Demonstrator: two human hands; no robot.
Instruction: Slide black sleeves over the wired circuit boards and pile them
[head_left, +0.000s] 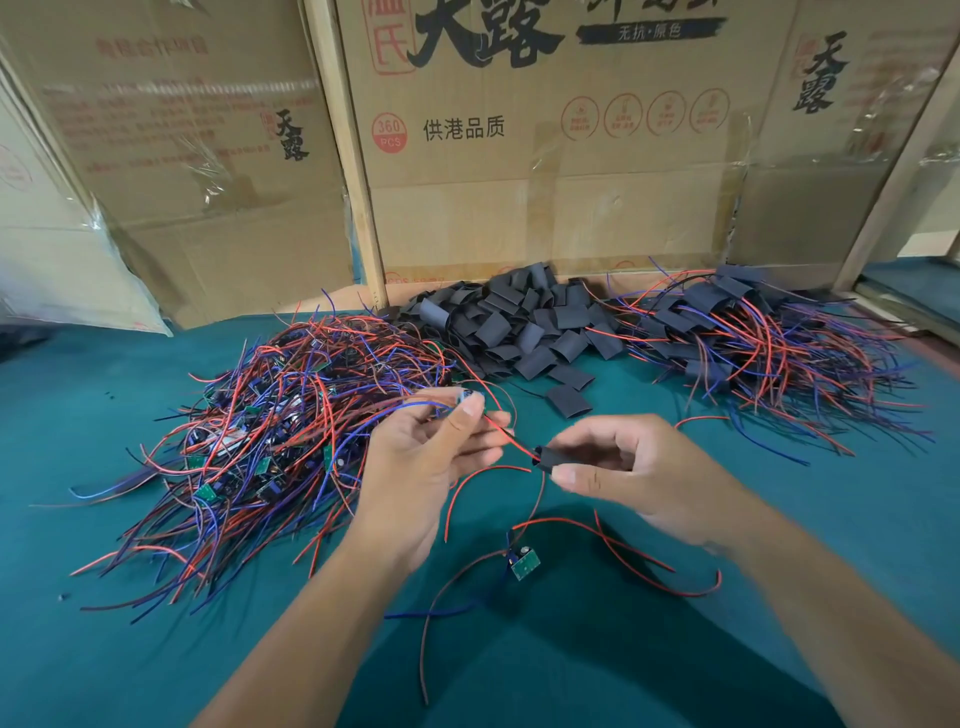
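Centrally, the left hand (421, 467) pinches a wired circuit board (470, 400) palm-up, while the right hand (631, 470) clamps its grip on a black sleeve (545, 460) threaded onto the red wire (506, 436). Flat matte sleeves (519, 322) heap at upper centre on the green felt counter (104, 649); another board (523, 564) lies below.

Teal table cover (104, 649), printed cardboard boxes (545, 156) behind, wooden post (348, 156) between them
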